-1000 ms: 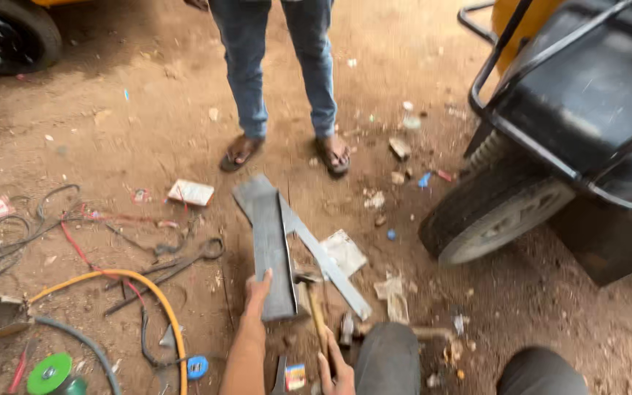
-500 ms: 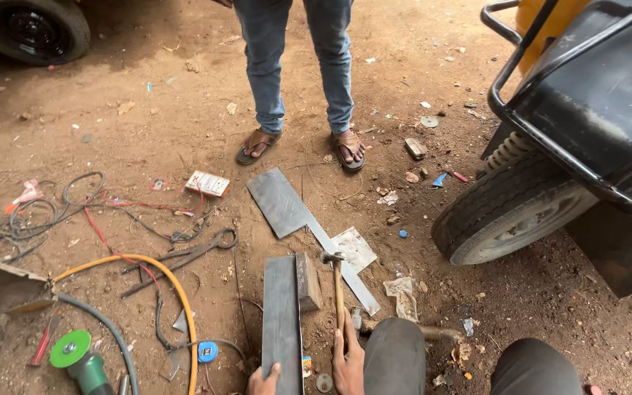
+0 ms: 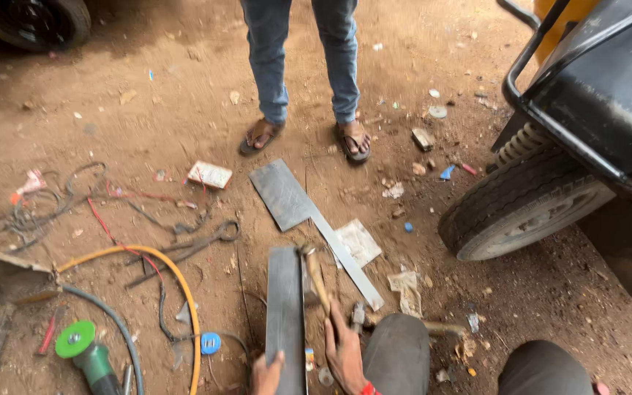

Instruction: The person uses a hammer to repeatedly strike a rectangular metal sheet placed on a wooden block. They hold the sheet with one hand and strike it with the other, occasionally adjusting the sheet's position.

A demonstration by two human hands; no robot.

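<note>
The left hand (image 3: 267,371) rests on the near end of a flat steel bar (image 3: 285,307), fingers closed down on it, pinning it to the dirt ground (image 3: 148,110). The right hand (image 3: 345,350) is wrapped around the wooden handle of a hammer (image 3: 314,274), whose head sits beside the bar's right edge near its far end.

Progress, as a judgement: the bar is positioned and steadied, and the hammer is gripped and close to the metal. No dent, bend or mark on the bar can be made out, so the striking work appears to remain ahead.

The bar is long, narrow, dark grey and dull, lying flat and pointing toward 12 o'clock from the person. At 1 o'clock from it lies a second steel plate (image 3: 284,192) with a thin strip (image 3: 347,262) attached. A green-disc grinder (image 3: 85,350) lies at 9 o'clock.
</note>
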